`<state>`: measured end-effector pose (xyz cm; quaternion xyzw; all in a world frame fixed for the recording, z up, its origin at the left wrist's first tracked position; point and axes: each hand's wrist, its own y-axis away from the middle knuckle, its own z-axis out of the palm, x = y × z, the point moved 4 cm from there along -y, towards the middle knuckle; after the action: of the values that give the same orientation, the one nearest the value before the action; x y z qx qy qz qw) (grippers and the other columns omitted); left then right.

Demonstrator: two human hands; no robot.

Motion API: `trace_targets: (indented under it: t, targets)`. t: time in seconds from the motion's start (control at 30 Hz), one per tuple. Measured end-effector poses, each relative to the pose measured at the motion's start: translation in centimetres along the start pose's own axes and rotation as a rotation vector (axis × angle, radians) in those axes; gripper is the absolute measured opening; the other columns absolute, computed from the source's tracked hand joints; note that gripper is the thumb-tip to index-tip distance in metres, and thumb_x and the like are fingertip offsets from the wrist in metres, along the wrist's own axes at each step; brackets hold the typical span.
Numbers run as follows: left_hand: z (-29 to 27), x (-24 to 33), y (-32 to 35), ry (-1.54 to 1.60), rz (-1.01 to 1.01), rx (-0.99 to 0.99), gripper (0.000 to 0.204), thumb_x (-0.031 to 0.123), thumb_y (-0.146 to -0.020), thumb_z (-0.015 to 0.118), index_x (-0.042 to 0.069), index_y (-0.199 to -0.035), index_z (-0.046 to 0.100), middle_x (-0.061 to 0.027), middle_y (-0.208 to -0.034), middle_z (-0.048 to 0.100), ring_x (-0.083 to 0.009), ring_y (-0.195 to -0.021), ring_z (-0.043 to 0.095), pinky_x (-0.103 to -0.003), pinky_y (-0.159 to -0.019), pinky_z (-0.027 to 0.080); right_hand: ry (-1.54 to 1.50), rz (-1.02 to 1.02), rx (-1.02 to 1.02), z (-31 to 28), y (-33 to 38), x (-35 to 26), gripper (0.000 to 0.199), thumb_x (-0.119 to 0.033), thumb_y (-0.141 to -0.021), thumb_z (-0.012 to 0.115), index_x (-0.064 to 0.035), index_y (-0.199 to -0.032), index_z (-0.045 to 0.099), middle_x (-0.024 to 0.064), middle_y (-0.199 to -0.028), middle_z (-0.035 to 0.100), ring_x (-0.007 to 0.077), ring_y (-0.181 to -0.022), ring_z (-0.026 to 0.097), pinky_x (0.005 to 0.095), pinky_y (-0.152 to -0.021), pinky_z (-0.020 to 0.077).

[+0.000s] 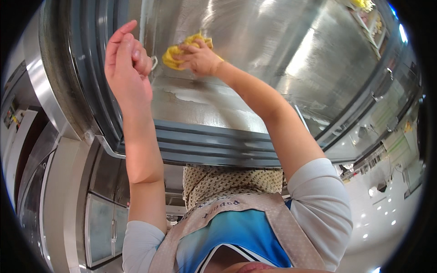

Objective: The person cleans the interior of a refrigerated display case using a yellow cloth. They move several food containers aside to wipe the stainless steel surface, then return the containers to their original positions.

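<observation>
My right hand [196, 60] presses a crumpled yellow cloth [172, 58] against the shiny metal surface [255, 50], its fingers bent over the cloth. The metal under and around it looks wet and streaked, with pale reflections. My left hand [126, 63] is raised near the left side of the metal surface. It holds nothing; its index finger is stretched out and the other fingers are loosely bent. A small pale loop-shaped piece [154, 63] shows just beside it.
Dark ribbed edging [214, 148] runs along the front and left of the metal surface. At the far right stands a white rack [366, 29] with yellow and pale items. A glass-fronted cabinet [100, 230] is low on the left.
</observation>
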<state>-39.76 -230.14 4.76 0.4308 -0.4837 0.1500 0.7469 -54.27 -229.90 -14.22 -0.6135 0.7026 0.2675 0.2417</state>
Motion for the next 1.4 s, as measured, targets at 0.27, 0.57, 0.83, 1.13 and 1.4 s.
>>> trace_targets:
  t: [0.27,0.57,0.83,1.13,1.4]
  targets:
    - [0.9,1.5,1.1,0.113,-0.018,-0.034,0.026,0.012,-0.092,0.048,-0.003,-0.112,0.055,0.0040,-0.064,0.035,-0.0026,-0.047,0.024,-0.019,-0.042,0.018,-0.213,0.889,0.560,-7.1,23.1,2.3,0.041,-0.003,-0.066,0.051,-0.0086,-0.104,0.064,0.0139,-0.119,0.050,0.0325,-0.114,0.039,0.0418,-0.101,0.0285]
    - [2.6,2.0,1.2,0.155,-0.030,-0.048,0.029,0.012,-0.090,0.049,-0.003,-0.114,0.054,0.0036,-0.064,0.035,-0.0024,-0.048,0.025,-0.020,-0.042,0.019,-0.349,2.437,0.551,0.0,30.5,7.5,0.079,-0.057,-0.081,0.047,-0.0266,-0.146,0.013,0.0166,-0.150,0.005,0.0395,-0.133,0.022,0.0469,-0.107,0.0233]
    - [1.7,1.3,-0.2,0.346,-0.108,-0.042,0.019,0.015,-0.090,0.052,0.004,-0.105,0.056,0.0053,-0.060,0.038,-0.0019,-0.042,0.027,-0.018,-0.036,0.018,-0.564,1.785,0.378,6.0,7.2,-1.8,0.083,-0.048,-0.086,0.044,-0.0231,-0.144,-0.010,0.0253,-0.147,-0.002,0.0464,-0.133,0.013,0.0521,-0.106,0.0197]
    - [0.2,2.0,-1.1,0.390,-0.053,-0.009,0.021,0.017,-0.090,0.053,0.004,-0.106,0.055,0.0061,-0.061,0.038,-0.0019,-0.042,0.026,-0.018,-0.036,0.019,-0.745,1.332,0.280,2.1,0.3,-3.8,0.078,-0.001,-0.071,0.058,-0.0176,-0.140,0.027,0.0218,-0.134,0.020,0.0429,-0.125,0.025,0.0474,-0.103,0.0274]
    - [-1.7,1.6,-1.8,0.362,0.011,0.142,0.022,0.018,-0.090,0.053,0.004,-0.106,0.055,0.0063,-0.061,0.037,-0.0015,-0.043,0.026,-0.017,-0.037,0.019,0.056,0.168,-0.282,-3.7,2.6,-5.2,0.075,-0.015,-0.070,0.063,-0.0220,-0.139,0.033,0.0073,-0.140,0.029,0.0323,-0.129,0.029,0.0460,-0.108,0.0209]
